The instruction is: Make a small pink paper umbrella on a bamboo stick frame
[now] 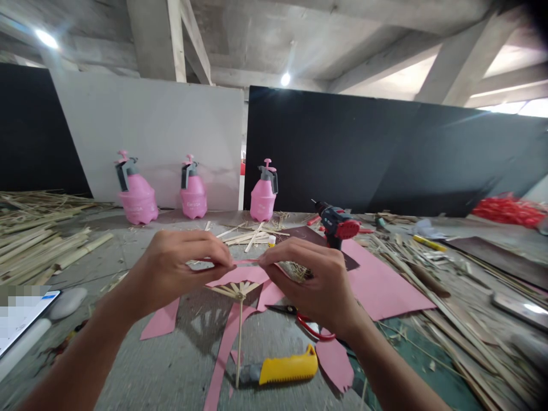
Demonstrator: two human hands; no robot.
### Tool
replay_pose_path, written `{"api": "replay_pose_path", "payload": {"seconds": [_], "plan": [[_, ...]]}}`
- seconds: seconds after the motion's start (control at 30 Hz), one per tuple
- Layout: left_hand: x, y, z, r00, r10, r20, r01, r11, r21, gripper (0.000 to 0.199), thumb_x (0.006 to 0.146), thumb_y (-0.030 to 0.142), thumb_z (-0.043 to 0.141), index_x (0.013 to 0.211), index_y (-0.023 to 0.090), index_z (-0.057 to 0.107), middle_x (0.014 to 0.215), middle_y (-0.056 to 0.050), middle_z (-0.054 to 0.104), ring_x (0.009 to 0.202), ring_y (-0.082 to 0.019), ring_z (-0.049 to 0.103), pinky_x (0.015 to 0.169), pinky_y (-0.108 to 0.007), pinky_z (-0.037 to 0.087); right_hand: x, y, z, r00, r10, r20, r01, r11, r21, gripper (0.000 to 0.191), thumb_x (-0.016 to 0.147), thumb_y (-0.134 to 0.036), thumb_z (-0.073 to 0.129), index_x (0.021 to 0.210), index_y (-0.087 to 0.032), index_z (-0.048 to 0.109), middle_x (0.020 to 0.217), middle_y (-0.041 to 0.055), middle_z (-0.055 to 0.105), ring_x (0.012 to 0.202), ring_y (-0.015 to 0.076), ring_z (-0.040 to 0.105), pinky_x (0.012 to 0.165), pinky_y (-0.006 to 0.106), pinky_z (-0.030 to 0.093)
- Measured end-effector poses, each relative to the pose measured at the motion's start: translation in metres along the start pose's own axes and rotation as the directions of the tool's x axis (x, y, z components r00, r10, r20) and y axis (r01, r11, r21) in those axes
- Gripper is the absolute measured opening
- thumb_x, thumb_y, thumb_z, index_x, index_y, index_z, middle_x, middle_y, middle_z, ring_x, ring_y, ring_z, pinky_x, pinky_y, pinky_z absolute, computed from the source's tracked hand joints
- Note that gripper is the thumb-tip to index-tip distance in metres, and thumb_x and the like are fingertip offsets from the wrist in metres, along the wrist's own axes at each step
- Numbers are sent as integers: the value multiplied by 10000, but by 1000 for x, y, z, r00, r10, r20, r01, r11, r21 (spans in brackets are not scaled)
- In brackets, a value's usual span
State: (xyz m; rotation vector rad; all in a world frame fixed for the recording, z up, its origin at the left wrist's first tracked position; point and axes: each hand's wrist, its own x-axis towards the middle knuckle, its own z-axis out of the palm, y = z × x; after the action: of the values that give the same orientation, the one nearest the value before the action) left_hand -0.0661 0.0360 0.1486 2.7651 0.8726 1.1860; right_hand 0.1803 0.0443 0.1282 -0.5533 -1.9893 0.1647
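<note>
A small fan (240, 276) of pink paper on spread bamboo ribs, with a thin stick handle pointing down, hangs between my hands. My left hand (184, 262) pinches its upper edge at the left, thumb against fingertips. At the right, my right hand (312, 277) pinches the same thin pink edge. My fingers hide part of the paper. Below the fan lies a yellow-handled cutter (289, 368), overlapped by the end of the stick. Red-handled scissors (314, 328) lie under my right hand, partly covered by it. A long pink paper strip (220, 359) runs beneath the fan.
Three pink spray bottles (138, 200) stand along the back panels. A cordless drill (336, 222) rests beside a large pink sheet (381, 285). Bamboo strips are heaped at left (38, 245) and right. A phone (25, 319) lies at the left edge.
</note>
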Motion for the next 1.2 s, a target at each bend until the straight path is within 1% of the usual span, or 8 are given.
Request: {"api": "replay_pose_path", "payload": {"seconds": [0.2, 0.33, 0.5, 0.7, 0.8, 0.93, 1.07, 1.2], "plan": [[0, -2, -5, 999, 35, 29, -36, 998, 43, 88, 921, 125, 679, 871, 197, 690, 899, 10, 754, 837, -117, 708, 750, -214, 551, 1, 1, -2, 1000, 18, -2, -18, 1000, -4, 203, 842, -11, 645, 852, -204, 710, 827, -10, 754, 764, 145, 699, 726, 292, 552], [-1, -1, -9, 1000, 3, 14, -4, 999, 49, 89, 923, 122, 670, 881, 195, 700, 901, 15, 754, 835, -123, 707, 763, -228, 558, 1, 1, -5, 999, 47, -13, -47, 998, -36, 207, 832, -21, 649, 855, -218, 707, 823, -18, 751, 758, 144, 700, 716, 287, 553], [-4, -4, -17, 1000, 0, 23, -3, 991, 130, 89, 920, 125, 672, 895, 203, 707, 904, 23, 761, 832, -120, 708, 767, -220, 556, 1, 3, -10, 998, 59, -19, -60, 996, -59, 207, 826, -30, 653, 860, -227, 706, 825, -26, 753, 759, 146, 706, 723, 286, 556], [-10, -11, -27, 999, -30, -24, 34, 984, 177, 87, 920, 145, 673, 869, 209, 705, 882, 21, 768, 818, -127, 710, 784, -234, 572, 4, 4, -17, 995, 75, -70, -83, 990, -116, 195, 830, -42, 668, 836, -234, 704, 806, -40, 760, 733, 142, 717, 702, 267, 550], [-12, -12, -31, 999, -4, -35, 12, 976, 216, 60, 911, 176, 695, 864, 210, 708, 868, 27, 771, 788, -121, 710, 764, -220, 570, 5, 3, -19, 995, 74, -69, -82, 990, -113, 181, 837, -49, 676, 824, -228, 699, 808, -38, 763, 734, 140, 722, 711, 259, 552], [-16, -15, -40, 997, -34, -62, 48, 968, 246, 55, 901, 175, 705, 854, 204, 710, 851, 32, 768, 782, -117, 701, 753, -211, 560, 4, 3, -21, 994, 93, -51, -98, 990, -99, 172, 840, -56, 684, 829, -228, 695, 820, -27, 763, 753, 151, 725, 720, 269, 560], [-25, -26, -54, 989, -49, -142, 96, 934, 345, 35, 862, 217, 752, 833, 222, 734, 832, 61, 773, 738, -107, 700, 693, -192, 537, 4, 6, -26, 991, 114, -68, -121, 986, -119, 141, 846, -86, 691, 823, -225, 695, 816, -14, 760, 756, 164, 722, 713, 284, 562], [-27, -18, -58, 926, -88, -366, 260, 853, 453, 42, 844, 286, 774, 842, 259, 743, 844, 81, 761, 764, -128, 689, 705, -231, 507, 4, 9, -26, 988, 115, -101, -128, 982, -136, 144, 842, -84, 686, 821, -226, 695, 812, -12, 759, 762, 170, 723, 719, 293, 566]]}}
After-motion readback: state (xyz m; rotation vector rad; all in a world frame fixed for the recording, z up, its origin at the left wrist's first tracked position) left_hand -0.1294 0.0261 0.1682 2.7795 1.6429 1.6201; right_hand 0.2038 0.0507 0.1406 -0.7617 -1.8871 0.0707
